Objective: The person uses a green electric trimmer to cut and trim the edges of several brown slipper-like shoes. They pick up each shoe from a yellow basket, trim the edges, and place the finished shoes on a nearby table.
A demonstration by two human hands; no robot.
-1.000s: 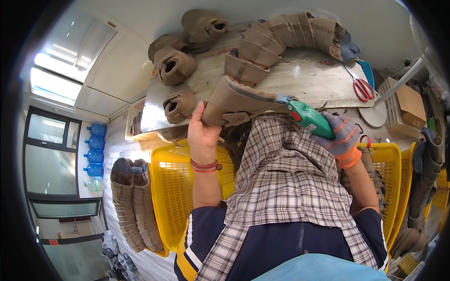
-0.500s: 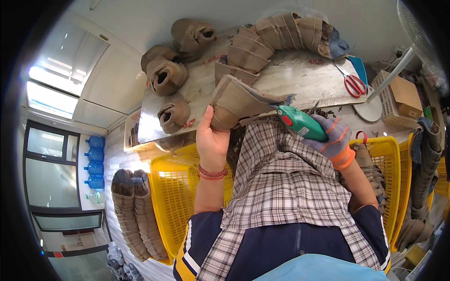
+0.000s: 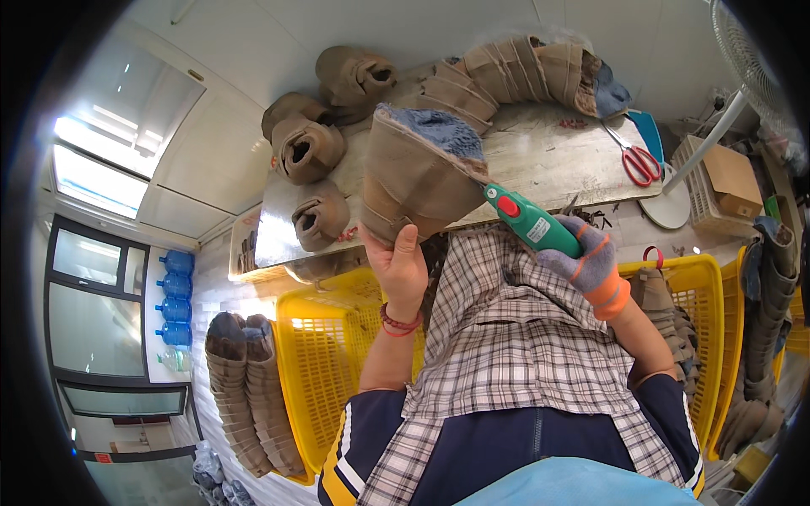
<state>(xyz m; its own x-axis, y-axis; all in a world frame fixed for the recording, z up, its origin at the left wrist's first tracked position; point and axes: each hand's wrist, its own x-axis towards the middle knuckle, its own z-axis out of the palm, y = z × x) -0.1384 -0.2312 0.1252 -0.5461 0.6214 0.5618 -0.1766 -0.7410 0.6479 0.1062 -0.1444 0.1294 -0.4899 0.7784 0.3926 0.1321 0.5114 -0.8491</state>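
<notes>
My left hand, bare with a red bead bracelet, grips the lower edge of a brown, fleece-lined boot upper. The upper is held up over the table's near edge, its blue-grey fleece opening tilted up. In a grey and orange work glove, my right hand is wrapped round green electric scissors with a red button. Their tip meets the right edge of the upper; the blades cannot be made out. Behind, a curved row of nested boot uppers lies on the table.
Several rolled brown uppers sit at the table's left. Red-handled scissors lie on the worktable at right, near a white fan stand. Yellow baskets flank my lap. Stacked uppers stand on the floor at left.
The boot upper has been raised and turned, so its fleece opening now shows. My left hand has shifted right and lower along it. The electric scissors have tilted, tip still at its edge.
</notes>
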